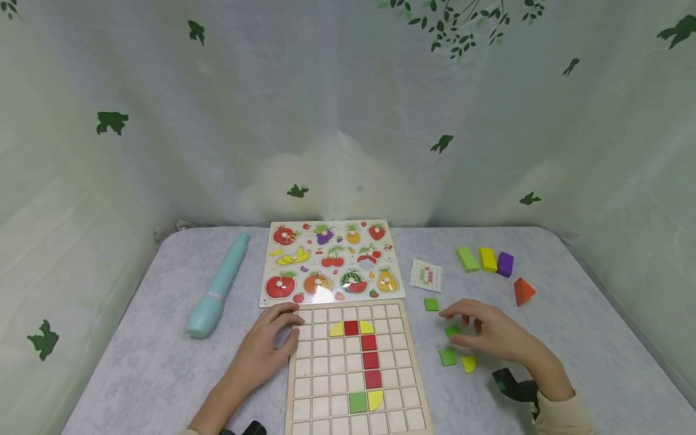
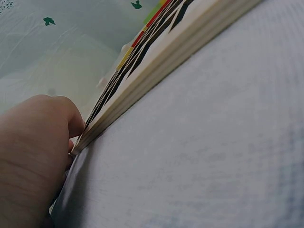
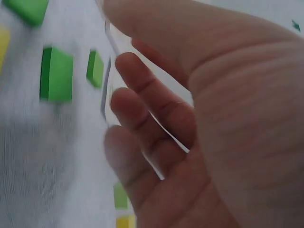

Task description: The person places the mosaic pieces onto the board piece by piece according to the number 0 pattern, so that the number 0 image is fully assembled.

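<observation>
My left hand (image 1: 265, 343) rests at the upper left corner of a wooden grid board (image 1: 319, 366), its fingertips on the rim. Set in the grid are several red square tiles (image 1: 371, 360), a green square tile (image 1: 357, 402) and yellow quarter-circle tiles (image 1: 375, 399). Right of the board, my right hand (image 1: 492, 331) hovers with loosely bent, parted fingers and nothing between them. Below its fingertips lies a loose green tile (image 1: 452, 330), partly covered. Two more green tiles, one farther back (image 1: 431, 304) and one nearer (image 1: 448, 357), lie close by, beside a yellow quarter-circle tile (image 1: 469, 364).
A fruit peg puzzle (image 1: 331, 290) lies behind the grid board. Right of it is a small pattern card (image 1: 426, 275). Green (image 1: 467, 259), yellow (image 1: 487, 260) and purple (image 1: 505, 264) blocks and an orange triangular block (image 1: 524, 292) lie at the back right. A turquoise tapered object (image 1: 220, 290) lies left.
</observation>
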The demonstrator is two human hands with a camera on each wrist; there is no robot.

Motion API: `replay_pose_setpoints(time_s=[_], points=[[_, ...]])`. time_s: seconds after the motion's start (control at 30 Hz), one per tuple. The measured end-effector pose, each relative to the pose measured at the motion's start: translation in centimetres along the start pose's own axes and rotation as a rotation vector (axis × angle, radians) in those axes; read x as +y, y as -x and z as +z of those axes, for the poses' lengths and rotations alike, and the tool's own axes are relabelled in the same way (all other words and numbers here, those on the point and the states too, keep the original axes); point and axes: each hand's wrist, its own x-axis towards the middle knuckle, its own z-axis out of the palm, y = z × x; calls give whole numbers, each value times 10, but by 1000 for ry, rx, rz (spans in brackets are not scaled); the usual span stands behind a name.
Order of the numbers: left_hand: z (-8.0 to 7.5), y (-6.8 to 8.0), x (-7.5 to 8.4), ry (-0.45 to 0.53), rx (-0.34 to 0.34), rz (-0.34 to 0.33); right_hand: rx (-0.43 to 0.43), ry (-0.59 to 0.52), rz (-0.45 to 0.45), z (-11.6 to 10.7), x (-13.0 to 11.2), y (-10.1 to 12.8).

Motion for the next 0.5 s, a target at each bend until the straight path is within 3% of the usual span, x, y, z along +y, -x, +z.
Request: replay_pose_setpoints(time_s=[0.17,0.33,0.5], points=[[1,-1,-1,-8,7,17,-45,-55,90,-9,11,11],[1,-1,-1,-15,-4,3,-154,-133,203,-11,16,18],[1,0,-1,-14,-19,-16,-180,-98,214,-8,18,19]])
